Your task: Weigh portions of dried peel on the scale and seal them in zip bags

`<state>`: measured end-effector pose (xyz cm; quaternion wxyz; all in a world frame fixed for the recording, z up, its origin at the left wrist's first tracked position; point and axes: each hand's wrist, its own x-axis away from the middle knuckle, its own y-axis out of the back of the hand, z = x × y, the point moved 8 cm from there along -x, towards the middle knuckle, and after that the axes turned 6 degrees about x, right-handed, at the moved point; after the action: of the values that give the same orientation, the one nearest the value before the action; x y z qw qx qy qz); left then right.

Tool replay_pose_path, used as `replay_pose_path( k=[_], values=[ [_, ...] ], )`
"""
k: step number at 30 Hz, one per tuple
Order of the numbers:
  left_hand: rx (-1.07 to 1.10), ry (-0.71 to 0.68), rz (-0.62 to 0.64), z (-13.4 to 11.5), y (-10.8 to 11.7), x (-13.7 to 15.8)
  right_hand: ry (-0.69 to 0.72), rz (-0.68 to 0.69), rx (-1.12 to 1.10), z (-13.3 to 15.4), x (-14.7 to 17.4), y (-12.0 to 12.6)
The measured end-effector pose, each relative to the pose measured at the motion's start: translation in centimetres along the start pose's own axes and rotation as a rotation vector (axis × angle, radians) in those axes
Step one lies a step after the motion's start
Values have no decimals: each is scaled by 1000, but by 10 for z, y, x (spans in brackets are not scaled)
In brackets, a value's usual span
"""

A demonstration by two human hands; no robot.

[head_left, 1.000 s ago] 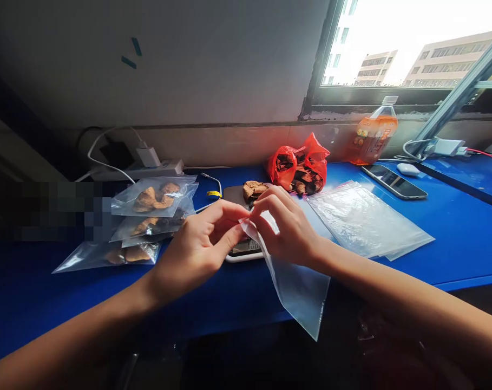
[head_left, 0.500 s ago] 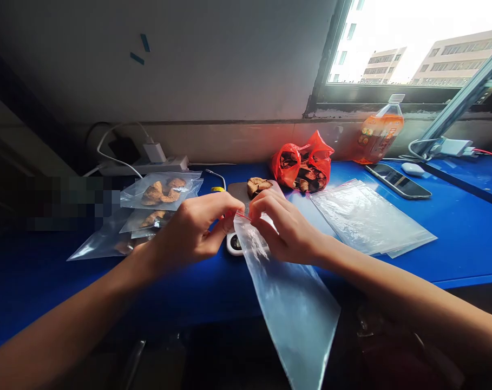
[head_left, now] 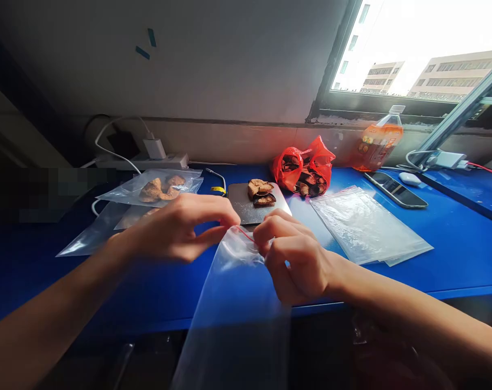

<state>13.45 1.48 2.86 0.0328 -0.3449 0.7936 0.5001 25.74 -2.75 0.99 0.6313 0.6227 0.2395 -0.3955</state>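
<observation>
A clear zip bag (head_left: 237,303) with a red line along its top edge hangs down over the table's front edge, nothing visible inside it. My left hand (head_left: 189,225) pinches its upper left corner between thumb and fingers. At the other end of the red line, my right hand (head_left: 294,254) grips the bag with curled fingers. Just beyond both hands lies a small scale with a metal plate (head_left: 240,203); its near part is hidden. Brown dried slices (head_left: 260,189), dark at the edge, rest on that plate.
Filled clear bags (head_left: 160,187) lie at left. A red plastic bag (head_left: 302,165) of dried pieces stands behind the scale. Flat clear bags (head_left: 371,225), a phone (head_left: 395,189) and a tilted drink bottle (head_left: 379,141) are at right. A power strip (head_left: 172,161) runs along the wall.
The bag has swung from slanting rightward to hanging lower left, its mouth edge now wider between my hands. My right hand has moved down and slightly right, uncovering more of the scale and slices.
</observation>
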Motion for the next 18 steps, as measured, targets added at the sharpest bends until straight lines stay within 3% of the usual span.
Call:
replay_pose_path(
  k=[4, 8, 11, 13, 15, 16, 18],
  values=[
    [204, 68, 268, -23, -21, 9, 94, 135, 17, 15, 1, -5],
    [398, 119, 338, -34, -41, 18, 103, 188, -70, 29, 7, -7],
    [421, 136, 380, -27, -47, 20, -15, 348, -117, 21, 10, -19],
    [418, 178, 441, -18, -47, 20, -162, 544, -167, 6, 12, -29],
    [461, 239, 490, -11, -44, 21, -323, 640, -284, -8, 13, -31],
    [497, 275, 502, -8, -43, 22, -383, 622, -355, -15, 11, -27],
    [573, 341, 509, -6, -41, 24, -464, 438, -411, -33, 2, -11]
  ],
)
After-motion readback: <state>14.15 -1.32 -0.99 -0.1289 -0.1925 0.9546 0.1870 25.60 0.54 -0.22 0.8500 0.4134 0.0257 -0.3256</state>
